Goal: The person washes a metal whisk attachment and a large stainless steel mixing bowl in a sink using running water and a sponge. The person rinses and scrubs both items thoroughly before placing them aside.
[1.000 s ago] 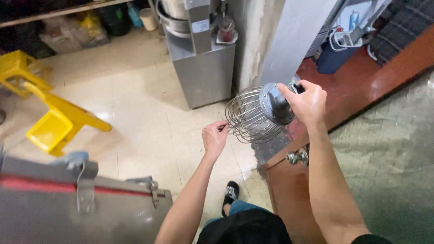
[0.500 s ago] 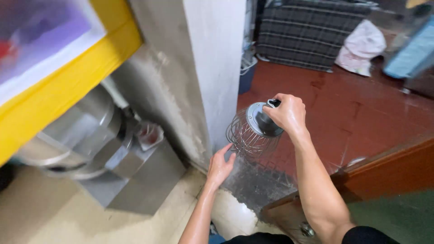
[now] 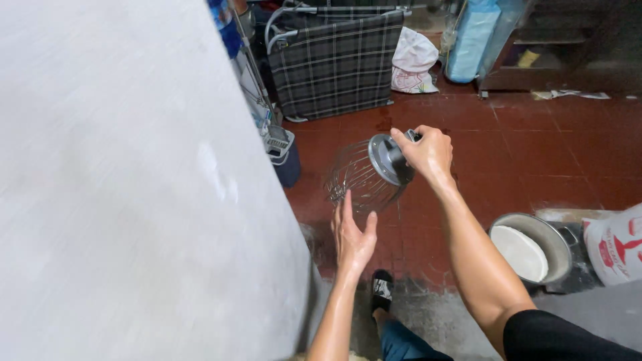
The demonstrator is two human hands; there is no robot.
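A rough grey plastered wall [image 3: 134,187] fills the left side above a floor of red square tiles [image 3: 535,154]. A round metal bowl [image 3: 531,251] of white powder stands lower right. The domed wire whisk [image 3: 364,175] is held mid-air over the tiles, its metal collar gripped by the right hand [image 3: 424,152]. The left hand [image 3: 353,237] is spread open just beneath the wires.

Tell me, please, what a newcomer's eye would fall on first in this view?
First, the big wire whisk at centre, held by its metal hub in the right hand, with the open left hand just beneath the wires. Next, the pale wall filling the left side. Then the steel bowl of white stuff on the red tile floor, lower right.
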